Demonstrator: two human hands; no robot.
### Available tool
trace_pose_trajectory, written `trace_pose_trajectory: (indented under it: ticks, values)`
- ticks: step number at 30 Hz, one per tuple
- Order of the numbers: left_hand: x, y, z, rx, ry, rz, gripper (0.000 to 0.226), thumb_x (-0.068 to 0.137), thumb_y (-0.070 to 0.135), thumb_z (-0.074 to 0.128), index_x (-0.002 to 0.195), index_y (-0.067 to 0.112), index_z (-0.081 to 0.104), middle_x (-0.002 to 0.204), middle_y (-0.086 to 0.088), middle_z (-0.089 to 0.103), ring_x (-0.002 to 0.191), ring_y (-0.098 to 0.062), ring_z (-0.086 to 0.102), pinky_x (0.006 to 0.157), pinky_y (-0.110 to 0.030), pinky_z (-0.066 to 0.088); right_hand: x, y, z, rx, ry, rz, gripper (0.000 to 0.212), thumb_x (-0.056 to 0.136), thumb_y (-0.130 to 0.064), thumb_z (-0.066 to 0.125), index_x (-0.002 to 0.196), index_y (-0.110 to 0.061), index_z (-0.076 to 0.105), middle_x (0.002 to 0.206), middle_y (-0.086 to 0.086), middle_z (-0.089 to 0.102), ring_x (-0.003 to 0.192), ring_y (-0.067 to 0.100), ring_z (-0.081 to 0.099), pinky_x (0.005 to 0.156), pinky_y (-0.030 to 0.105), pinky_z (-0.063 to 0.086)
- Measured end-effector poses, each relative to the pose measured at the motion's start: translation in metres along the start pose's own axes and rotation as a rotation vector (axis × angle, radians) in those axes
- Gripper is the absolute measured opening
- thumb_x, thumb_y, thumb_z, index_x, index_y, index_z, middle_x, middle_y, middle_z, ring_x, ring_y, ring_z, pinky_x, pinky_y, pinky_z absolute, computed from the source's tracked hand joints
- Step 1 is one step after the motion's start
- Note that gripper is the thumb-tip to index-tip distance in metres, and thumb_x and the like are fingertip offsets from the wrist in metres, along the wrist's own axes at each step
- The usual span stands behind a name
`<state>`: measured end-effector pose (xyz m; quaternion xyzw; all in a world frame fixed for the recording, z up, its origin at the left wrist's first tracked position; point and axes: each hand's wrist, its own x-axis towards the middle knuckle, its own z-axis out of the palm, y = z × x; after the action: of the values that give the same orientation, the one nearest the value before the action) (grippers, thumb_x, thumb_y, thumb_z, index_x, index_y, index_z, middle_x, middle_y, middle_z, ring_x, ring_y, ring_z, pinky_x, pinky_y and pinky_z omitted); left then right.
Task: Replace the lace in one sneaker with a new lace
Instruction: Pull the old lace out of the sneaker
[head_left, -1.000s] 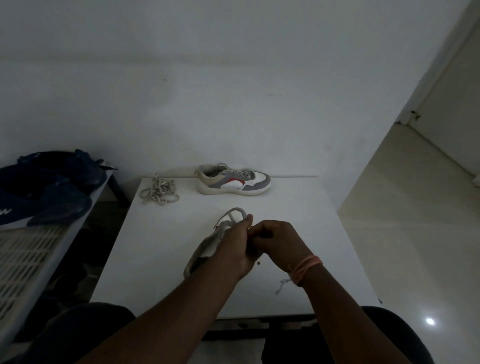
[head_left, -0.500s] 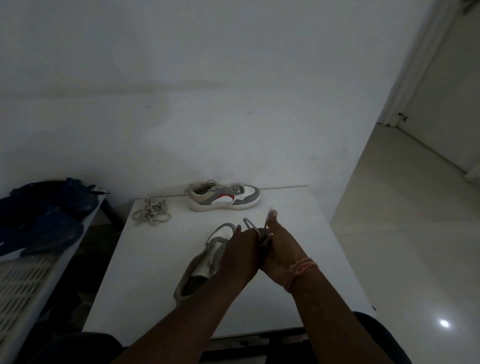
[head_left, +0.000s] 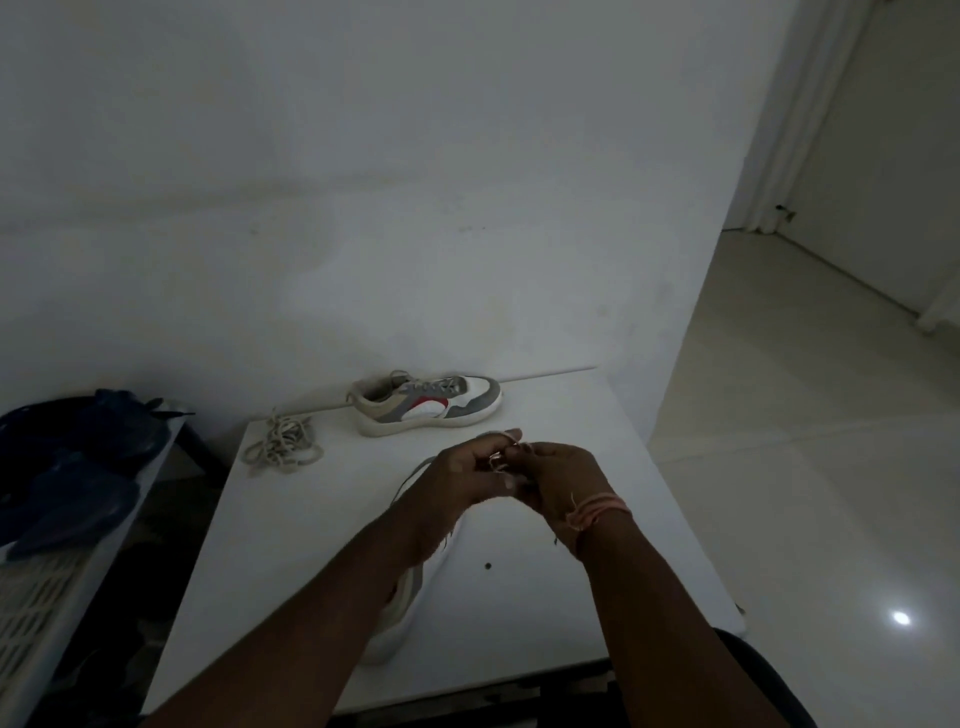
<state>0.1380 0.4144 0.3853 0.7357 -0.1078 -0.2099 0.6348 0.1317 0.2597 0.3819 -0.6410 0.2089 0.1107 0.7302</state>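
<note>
You are pinching lace (head_left: 500, 460) between left hand (head_left: 460, 480) and right hand (head_left: 553, 480) fingers over sneaker (head_left: 410, 592); dim light risking missed eyelet, slipping end.

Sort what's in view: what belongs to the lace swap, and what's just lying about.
Job: near sneaker under the arms; lace pinched by left hand and right hand; loose lace bundle.

Lying about: far sneaker; dark blue items on the side rack.

Dark blue bag (head_left: 78, 457) on slatted rack (head_left: 31, 613)
</note>
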Motion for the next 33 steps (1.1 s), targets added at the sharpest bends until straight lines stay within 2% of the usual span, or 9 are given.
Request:
trace_pose_trajectory:
  ticks: [7,10,13,15,18,21,23,27,33]
  values:
    - [0.003,0.011,0.035,-0.295,0.448,-0.379,0.032,0.092,0.042,0.071,0.11,0.018,0.062,0.119,-0.012,0.065,0.105,-0.029,0.068,0.08,-0.048,0.063,0.021,0.004,-0.004,-0.289,0.298,-0.232,0.017,0.088,-0.011,0.068,0.075,-0.017,0.078,0.068,0.003,0.074,0.069,0.018,0.072,0.074,0.036,0.06]
    - [0.031,0.023,0.037,-0.834,0.291,-0.582,0.051,0.098,0.052,0.056,0.116,0.004,0.055,0.116,-0.025,0.061,0.097,-0.037,0.069,0.064,-0.049,0.06,0.017,0.003,0.005,-0.513,0.251,-0.369,0.02,0.087,-0.005,0.062,0.091,-0.013,0.079,0.084,0.005,0.076,0.081,0.019,0.072,0.08,0.034,0.058]
    - [0.068,0.025,0.03,-1.059,0.368,-0.583,0.043,0.108,0.021,0.046,0.135,-0.011,0.05,0.113,-0.023,0.064,0.12,-0.034,0.06,0.087,-0.043,0.053,0.02,-0.003,0.009,-0.797,0.16,-0.41,0.026,0.092,-0.008,0.056,0.109,-0.015,0.074,0.107,0.006,0.074,0.1,0.022,0.068,0.096,0.035,0.051]
    - [0.092,0.021,0.029,-0.995,0.379,-0.671,0.036,0.106,0.008,0.045,0.137,-0.007,0.053,0.129,-0.021,0.062,0.133,-0.03,0.052,0.107,-0.037,0.044,0.019,-0.008,0.008,-0.801,0.065,-0.365,0.042,0.097,-0.009,0.051,0.138,-0.016,0.055,0.134,0.008,0.062,0.123,0.023,0.058,0.113,0.035,0.038]
    - [0.113,0.017,0.026,-0.186,0.409,-0.673,0.051,0.105,0.02,0.05,0.152,0.006,0.038,0.158,-0.01,0.04,0.142,-0.027,0.042,0.118,-0.038,0.033,0.016,-0.013,0.004,-0.614,-0.066,-0.193,0.075,0.098,-0.001,0.047,0.16,-0.014,0.006,0.15,0.016,0.043,0.131,0.026,0.049,0.107,0.033,0.039]
    - [0.139,-0.014,0.037,0.328,0.346,-0.515,0.052,0.102,0.018,0.051,0.153,0.013,0.037,0.155,-0.008,0.043,0.139,-0.026,0.044,0.115,-0.036,0.035,0.047,-0.02,-0.008,-0.745,0.055,-0.203,0.039,0.095,-0.001,0.049,0.133,-0.004,0.058,0.121,0.016,0.066,0.111,0.028,0.063,0.095,0.033,0.049]
    - [0.158,-0.019,0.043,0.07,0.432,-0.536,0.034,0.102,0.014,0.05,0.135,0.01,0.057,0.138,-0.013,0.059,0.122,-0.028,0.058,0.099,-0.031,0.045,0.08,-0.024,-0.021,-0.738,0.153,-0.217,0.021,0.092,-0.008,0.059,0.104,-0.008,0.077,0.096,0.012,0.074,0.088,0.024,0.068,0.078,0.027,0.05]
    - [0.188,-0.022,0.053,-0.679,0.418,-0.464,0.022,0.093,0.004,0.048,0.098,0.001,0.07,0.112,-0.025,0.07,0.093,-0.029,0.064,0.088,-0.037,0.053,0.137,-0.029,-0.04,-0.684,0.271,-0.207,0.017,0.089,-0.011,0.068,0.099,-0.017,0.081,0.089,0.005,0.077,0.077,0.016,0.066,0.073,0.022,0.047]
    - [0.244,-0.016,0.047,-0.495,0.29,-0.345,0.038,0.105,0.035,0.045,0.125,0.009,0.064,0.128,-0.011,0.064,0.117,-0.023,0.058,0.094,-0.035,0.042,0.201,-0.028,-0.051,-0.719,0.428,-0.31,0.026,0.092,-0.003,0.056,0.101,-0.014,0.078,0.096,0.008,0.076,0.093,0.025,0.069,0.078,0.022,0.046]
